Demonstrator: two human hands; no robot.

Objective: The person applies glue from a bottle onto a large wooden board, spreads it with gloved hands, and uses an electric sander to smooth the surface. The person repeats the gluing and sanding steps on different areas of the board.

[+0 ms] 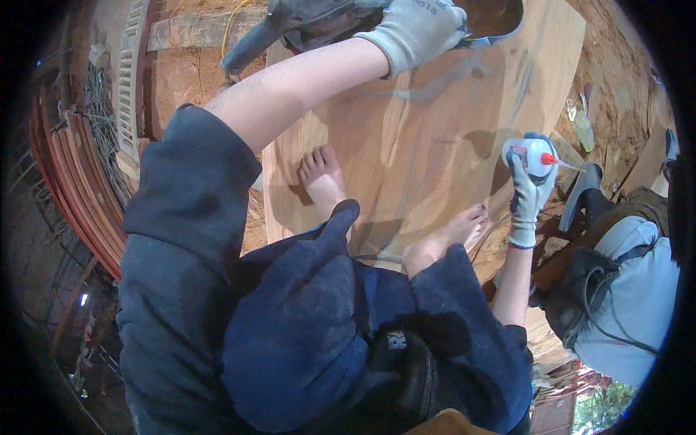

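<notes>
My left hand (424, 32), in a pale grey work glove, reaches to the far edge of the wooden slab. It is at the near left rim of a dark, shallow container (496, 22) with brown material inside. Its fingers are mostly hidden, so what they grip cannot be made out. My right hand (528, 192), gloved with dark fingertips, is wrapped round a white plastic squeeze bottle (516, 154). The bottle lies tilted on its side, its red cap and thin clear nozzle pointing right. Below both hands is the broad, brown-grained wooden slab (428, 145).
My bare feet (321, 177) rest on the slab. Beside the left hand is a dark grey object (254, 47) with a thick projecting part. A person in light-blue clothing (638, 290) is close on the right. Reddish-brown lengths (80, 188) are stacked left, near a pale slatted panel (130, 80).
</notes>
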